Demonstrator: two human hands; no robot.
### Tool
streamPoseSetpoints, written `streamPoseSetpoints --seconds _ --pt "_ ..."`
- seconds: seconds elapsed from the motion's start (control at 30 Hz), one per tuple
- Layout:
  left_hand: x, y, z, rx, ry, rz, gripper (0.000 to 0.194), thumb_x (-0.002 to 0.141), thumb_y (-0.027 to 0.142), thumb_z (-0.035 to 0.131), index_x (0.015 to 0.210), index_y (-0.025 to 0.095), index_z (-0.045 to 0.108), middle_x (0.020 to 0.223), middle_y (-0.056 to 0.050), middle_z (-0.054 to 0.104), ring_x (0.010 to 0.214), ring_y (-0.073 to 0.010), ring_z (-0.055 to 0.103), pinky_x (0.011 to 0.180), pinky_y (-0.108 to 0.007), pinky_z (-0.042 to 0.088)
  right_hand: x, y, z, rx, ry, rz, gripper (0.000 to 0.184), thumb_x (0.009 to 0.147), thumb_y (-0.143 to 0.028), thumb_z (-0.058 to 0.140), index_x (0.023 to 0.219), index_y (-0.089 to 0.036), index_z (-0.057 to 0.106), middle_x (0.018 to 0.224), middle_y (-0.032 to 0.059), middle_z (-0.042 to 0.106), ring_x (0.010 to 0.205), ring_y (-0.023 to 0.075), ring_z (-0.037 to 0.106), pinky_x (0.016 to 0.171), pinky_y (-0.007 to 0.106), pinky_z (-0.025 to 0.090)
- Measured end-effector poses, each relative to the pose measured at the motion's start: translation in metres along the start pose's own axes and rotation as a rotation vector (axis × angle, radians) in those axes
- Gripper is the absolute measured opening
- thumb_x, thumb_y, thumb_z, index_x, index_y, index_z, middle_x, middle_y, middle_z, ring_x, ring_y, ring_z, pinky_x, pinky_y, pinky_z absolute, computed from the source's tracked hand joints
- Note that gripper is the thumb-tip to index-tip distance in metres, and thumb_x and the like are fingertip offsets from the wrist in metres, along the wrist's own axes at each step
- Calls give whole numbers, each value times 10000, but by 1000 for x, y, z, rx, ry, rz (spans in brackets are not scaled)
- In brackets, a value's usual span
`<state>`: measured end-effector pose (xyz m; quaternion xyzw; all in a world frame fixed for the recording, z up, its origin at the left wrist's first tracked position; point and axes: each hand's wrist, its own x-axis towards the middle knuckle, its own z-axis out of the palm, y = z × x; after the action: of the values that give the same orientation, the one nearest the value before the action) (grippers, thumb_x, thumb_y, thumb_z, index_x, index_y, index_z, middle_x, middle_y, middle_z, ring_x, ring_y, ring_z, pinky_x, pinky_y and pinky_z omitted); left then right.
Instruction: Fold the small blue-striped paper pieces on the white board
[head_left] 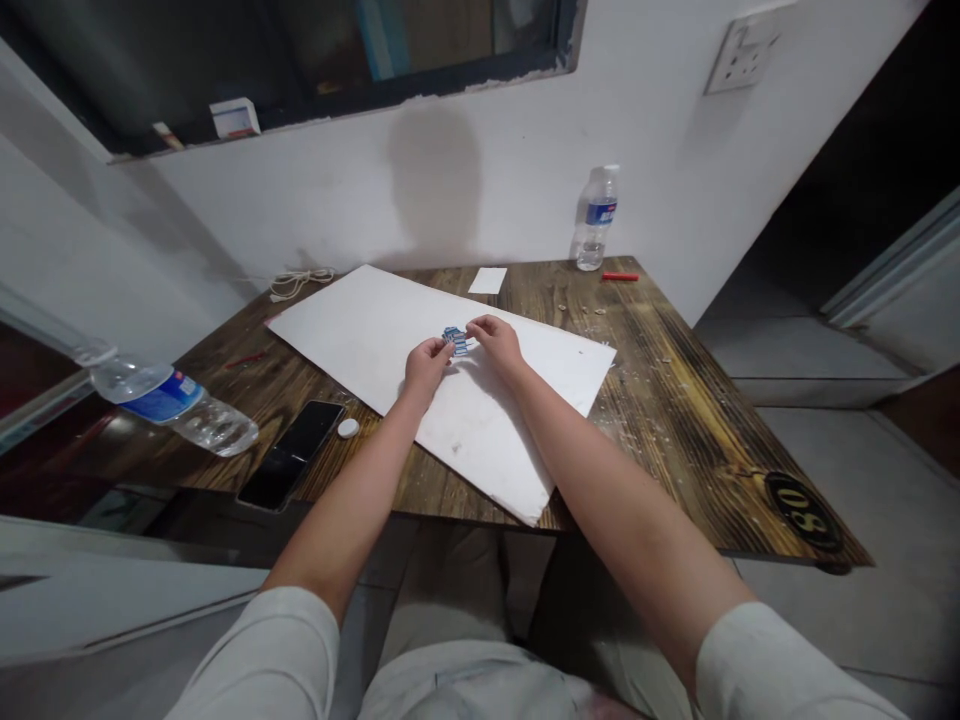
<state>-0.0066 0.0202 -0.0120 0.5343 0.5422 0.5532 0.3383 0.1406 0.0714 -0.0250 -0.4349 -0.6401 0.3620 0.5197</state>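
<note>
Between my two hands, above a large white board (352,320), is a small flat piece with blue and white stripes (456,341); its exact kind is too small to make out. My left hand (429,368) pinches the piece's near left edge between thumb and fingers. On the other side, my right hand (495,338) has its fingertips pressed together at the piece's right edge. Whether those fingertips hold something tiny cannot be made out. The board lies at a slant on a dark wooden table (660,430).
A water bottle (598,220) and a red pen (620,277) stand and lie at the back right. At the left are another bottle (176,400), a phone (292,455) and a white cap (348,428). A white card (487,280) and a cable (300,282) lie behind the board.
</note>
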Motion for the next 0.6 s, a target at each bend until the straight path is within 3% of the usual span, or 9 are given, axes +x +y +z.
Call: streamPoseSetpoints --seconds 0.1,0.17,0.37,0.5,0.6 --pt "2 -2 -1 1 58 -48 234 695 398 690 724 175 626 610 11 564 560 -90 502 485 -186 389 -5 0 -1 -411 -55 -15 287 860 -268 603 1135 -215 662 1098 99 689 1055 230 607 944 367 437" --pt "3 -3 -1 -6 82 -69 240 696 406 688 735 178 624 613 8 564 555 -90 504 459 -178 371 -9 -2 -2 -590 -125 -41 393 842 -207 619 1235 -225 630 1129 120 672 1113 260 574 958 379 412" --pt "4 -3 -1 -7 93 -74 243 712 408 682 756 175 628 629 2 580 563 -90 518 477 -177 402 -13 -13 -6 -712 -199 -105 308 868 -183 572 1153 -231 681 1033 81 711 1033 266 562 863 372 400" --pt "3 -1 -1 6 100 -78 251 723 417 679 758 175 623 613 3 571 557 -92 514 472 -177 400 -11 -12 -6 -744 -222 -141 293 883 -179 550 1138 -237 683 1094 60 706 1024 269 524 840 381 389" --pt "3 -3 -1 15 106 -80 249 733 418 669 766 175 626 617 -1 574 558 -94 516 473 -179 398 -13 -12 -4 -797 -246 -174 302 896 -276 574 1179 -228 669 1156 88 668 1057 287 490 831 391 392"
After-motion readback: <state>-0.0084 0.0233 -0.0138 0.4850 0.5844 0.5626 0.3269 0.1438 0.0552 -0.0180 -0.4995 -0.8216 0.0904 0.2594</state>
